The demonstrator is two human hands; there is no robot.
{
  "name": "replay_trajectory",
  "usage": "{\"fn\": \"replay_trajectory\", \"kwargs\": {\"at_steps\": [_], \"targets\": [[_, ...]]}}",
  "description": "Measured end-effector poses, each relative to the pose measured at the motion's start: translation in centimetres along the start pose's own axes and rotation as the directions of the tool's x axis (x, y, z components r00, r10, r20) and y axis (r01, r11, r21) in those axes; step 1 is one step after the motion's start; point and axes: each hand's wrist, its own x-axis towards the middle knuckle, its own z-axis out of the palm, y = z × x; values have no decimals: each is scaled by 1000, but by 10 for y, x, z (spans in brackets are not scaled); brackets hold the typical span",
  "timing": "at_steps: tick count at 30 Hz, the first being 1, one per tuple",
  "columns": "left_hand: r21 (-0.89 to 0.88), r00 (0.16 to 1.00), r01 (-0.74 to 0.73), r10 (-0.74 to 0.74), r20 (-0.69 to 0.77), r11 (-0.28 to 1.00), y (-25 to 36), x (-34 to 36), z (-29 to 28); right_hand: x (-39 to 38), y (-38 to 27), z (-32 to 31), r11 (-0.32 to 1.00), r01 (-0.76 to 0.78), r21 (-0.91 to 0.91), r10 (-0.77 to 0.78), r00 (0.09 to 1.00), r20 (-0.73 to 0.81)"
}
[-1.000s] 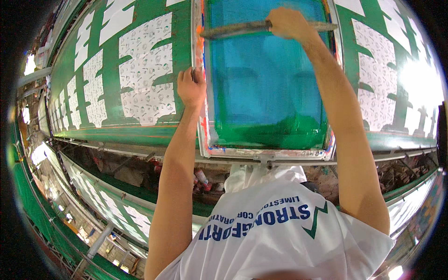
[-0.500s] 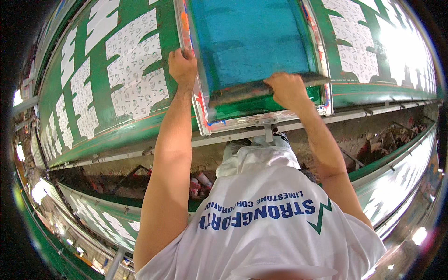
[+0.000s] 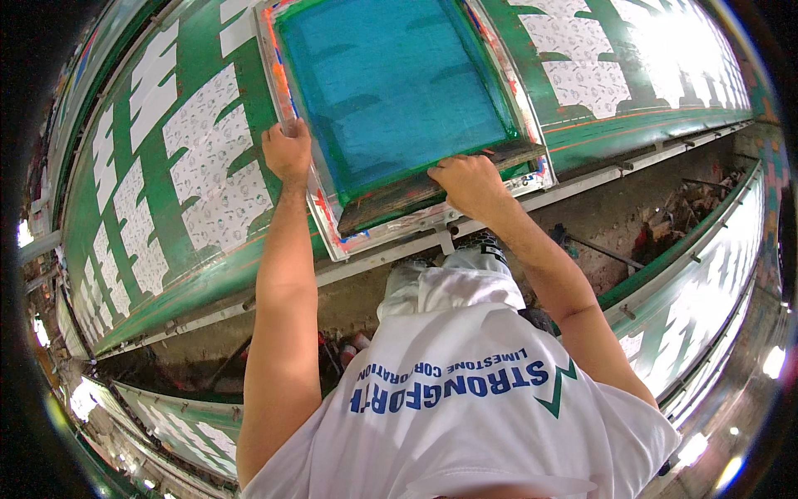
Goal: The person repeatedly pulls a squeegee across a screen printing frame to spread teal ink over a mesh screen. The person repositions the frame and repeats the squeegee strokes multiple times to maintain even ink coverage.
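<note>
Two hands work one printing screen. Nearest the camera is the person's white shirt (image 3: 465, 407) with blue lettering, and both bare forearms reach away from it toward the long table (image 3: 208, 283). The left hand (image 3: 288, 152) has its fingers closed over the left rail of the screen frame (image 3: 293, 100), holding it down. The right hand (image 3: 467, 181) has its fingers wrapped round the wooden squeegee (image 3: 507, 158), which lies across the near end of the blue mesh (image 3: 399, 83), with a band of green ink (image 3: 366, 185) along it.

To do this stroke well, I judge the left hand should keep the frame pressed flat so it cannot creep on the cloth, while the right holds the blade at a steady tilt with even pressure across its width; a lift at either end would likely leave a thin patch.

Under the frame the table carries cloth printed with green bands and white patterned panels (image 3: 212, 183), running left and far right. A metal rail (image 3: 582, 179) edges the table's near side. Below it lies a dusty gap (image 3: 665, 216) with debris, and a second printed table (image 3: 706, 274) runs along the right. Bright lamps glare at the far right and along the lower rim.
</note>
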Motion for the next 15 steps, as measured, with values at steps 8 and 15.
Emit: {"fn": "replay_trajectory", "kwargs": {"at_steps": [8,15], "targets": [[48,998,3,-7,66,999,-8,6,6,-44,2,34,988,135,69,-119,973,-199],[7,993,69,-69,99,998,-4,7,3,-73,28,49,934,337,117,-315,933,-174]]}}
